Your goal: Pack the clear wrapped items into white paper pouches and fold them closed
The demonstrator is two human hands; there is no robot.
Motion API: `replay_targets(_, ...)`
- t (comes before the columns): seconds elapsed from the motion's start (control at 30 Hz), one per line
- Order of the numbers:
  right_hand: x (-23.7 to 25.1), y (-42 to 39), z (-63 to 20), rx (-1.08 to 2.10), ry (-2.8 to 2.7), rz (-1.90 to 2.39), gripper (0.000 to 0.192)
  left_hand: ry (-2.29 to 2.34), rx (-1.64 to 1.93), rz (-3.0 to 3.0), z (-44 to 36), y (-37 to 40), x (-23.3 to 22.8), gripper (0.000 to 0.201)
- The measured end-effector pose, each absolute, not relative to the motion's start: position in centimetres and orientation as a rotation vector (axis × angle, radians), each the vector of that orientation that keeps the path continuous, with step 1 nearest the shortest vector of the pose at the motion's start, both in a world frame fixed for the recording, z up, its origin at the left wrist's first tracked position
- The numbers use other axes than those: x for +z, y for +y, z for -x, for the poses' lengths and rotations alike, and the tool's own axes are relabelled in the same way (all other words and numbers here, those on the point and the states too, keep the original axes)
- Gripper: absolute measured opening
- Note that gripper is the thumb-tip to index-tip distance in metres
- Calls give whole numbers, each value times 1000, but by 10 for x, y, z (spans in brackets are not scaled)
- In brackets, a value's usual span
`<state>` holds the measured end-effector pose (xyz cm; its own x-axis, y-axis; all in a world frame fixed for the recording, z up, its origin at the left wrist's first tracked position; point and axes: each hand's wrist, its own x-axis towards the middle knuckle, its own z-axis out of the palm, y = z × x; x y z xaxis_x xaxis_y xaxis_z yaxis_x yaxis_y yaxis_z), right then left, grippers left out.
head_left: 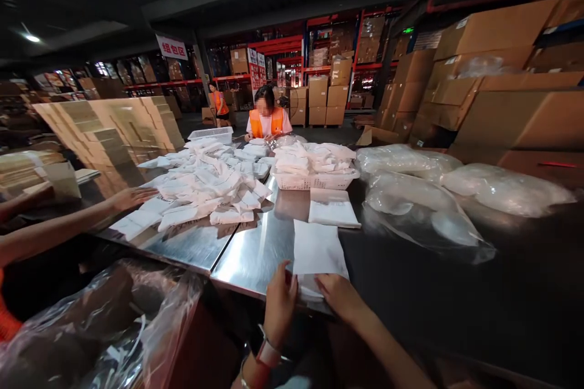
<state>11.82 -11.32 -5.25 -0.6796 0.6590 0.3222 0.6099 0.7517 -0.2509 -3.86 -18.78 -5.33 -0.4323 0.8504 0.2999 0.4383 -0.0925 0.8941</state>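
Observation:
A flat white bag (319, 248) lies on the metal table, its near end at the table's front edge. My left hand (280, 295) is at its near left corner, with fingers curled against the edge. At the near right edge, my right hand (341, 296) has its fingers closed on the bag. Just beyond it is a neat stack of flat white bags (334, 209). A white plastic basket (317, 181) behind the stack is heaped with white packages. To the left spreads a loose pile of white packages (214, 185).
Clear plastic sacks (420, 206) lie on the right. A co-worker's hand (132, 197) reaches to the pile from the left. Another person in an orange vest (269, 123) sits opposite. A plastic-lined box (177, 322) stands at lower left. Cartons (515, 121) rise at the right.

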Motion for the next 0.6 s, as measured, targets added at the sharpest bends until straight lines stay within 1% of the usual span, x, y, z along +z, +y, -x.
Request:
replay_targets(0.1, -54, -130, -107, 169, -2427, 798, 27, 1625, 1437, -1098, 46, -185, -49, 40)
replay_targets(0.23, -52, -146, -91, 126, -2265, 764, 21, 1437, 1475, -847, 46, -181, -45, 57)
replay_targets(0.37, -51, -149, -84, 81, -2198, 830, 15, 1369, 1465, -813, 44, -180, -40, 63)
replay_targets(0.47, -51, -149, -83, 3, -2190, 886, 16, 1327, 1455, -815, 43, -180, -37, 65)
replay_targets(0.6, -52, -153, -81, -136, -2185, 871, 23, 1290, 1444, -796, 42, -179, -38, 68)
